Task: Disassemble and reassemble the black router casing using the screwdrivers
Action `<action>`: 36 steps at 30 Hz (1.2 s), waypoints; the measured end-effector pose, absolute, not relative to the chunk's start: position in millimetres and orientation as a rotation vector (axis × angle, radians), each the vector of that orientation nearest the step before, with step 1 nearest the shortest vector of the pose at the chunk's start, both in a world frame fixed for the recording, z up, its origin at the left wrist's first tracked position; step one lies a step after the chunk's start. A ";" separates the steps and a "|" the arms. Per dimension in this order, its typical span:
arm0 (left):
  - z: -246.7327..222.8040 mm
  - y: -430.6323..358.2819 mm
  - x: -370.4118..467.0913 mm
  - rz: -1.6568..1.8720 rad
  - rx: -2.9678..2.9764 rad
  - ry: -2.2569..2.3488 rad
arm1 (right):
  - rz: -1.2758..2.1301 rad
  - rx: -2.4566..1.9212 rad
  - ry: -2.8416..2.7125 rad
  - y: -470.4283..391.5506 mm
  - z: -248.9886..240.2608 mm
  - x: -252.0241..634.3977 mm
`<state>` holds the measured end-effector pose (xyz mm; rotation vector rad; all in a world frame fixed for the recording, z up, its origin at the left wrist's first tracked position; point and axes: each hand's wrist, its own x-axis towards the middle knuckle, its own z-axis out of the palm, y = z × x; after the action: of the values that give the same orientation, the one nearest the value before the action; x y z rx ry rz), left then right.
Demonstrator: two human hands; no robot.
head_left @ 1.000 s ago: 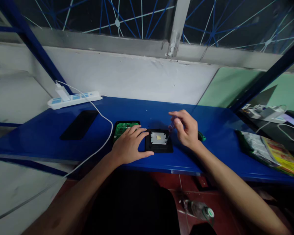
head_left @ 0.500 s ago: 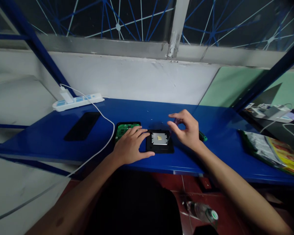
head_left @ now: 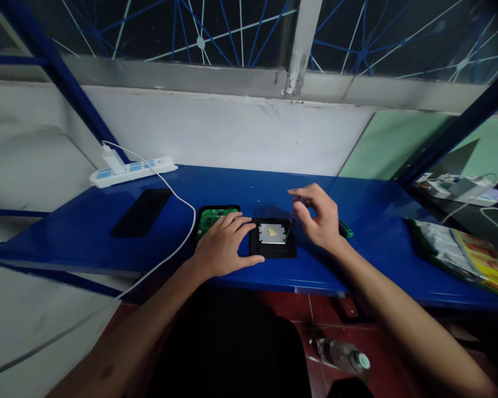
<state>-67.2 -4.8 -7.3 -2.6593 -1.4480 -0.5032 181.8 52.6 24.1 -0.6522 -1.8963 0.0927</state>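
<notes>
Right of the black housing [head_left: 274, 252], right hand [head_left: 315, 216] pinches screwdriver [head_left: 291, 220] at metal plate [head_left: 265, 236]; left hand [head_left: 221, 247] spread, hold unclear. Plate seated, green board [head_left: 208, 218] exposed; driver work looks unfinished.

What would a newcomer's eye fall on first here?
Probably the bright silver plate with its yellow patch, on the black casing near the front of the table. Next, the right hand, holding a slim tool by the plate's right edge, and the green circuit board partly behind the left hand. Then the colourful packet far right.
</notes>
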 end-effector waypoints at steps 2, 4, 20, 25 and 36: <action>-8.1 -4.2 -67.4 -0.507 -2.658 -1.445 | 0.094 -0.662 -1.890 53.0 23.9 181.6; -9.2 -3.6 -67.4 -0.513 -2.656 -1.445 | 0.093 -0.665 -1.881 53.2 23.5 181.8; -10.2 -3.6 -68.3 -0.545 -2.680 -1.448 | 0.175 -0.691 -1.841 50.4 18.0 179.2; -11.6 -3.6 -68.8 -0.559 -2.682 -1.442 | 0.108 -0.656 -1.876 51.0 20.4 180.8; -9.3 -4.7 -67.4 -0.543 -2.675 -1.446 | 0.177 -0.683 -1.858 51.7 19.3 181.3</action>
<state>-67.4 -4.7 -9.3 -2.6747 -1.4455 -0.5425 181.3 51.7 19.3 -0.6831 -1.8584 0.1774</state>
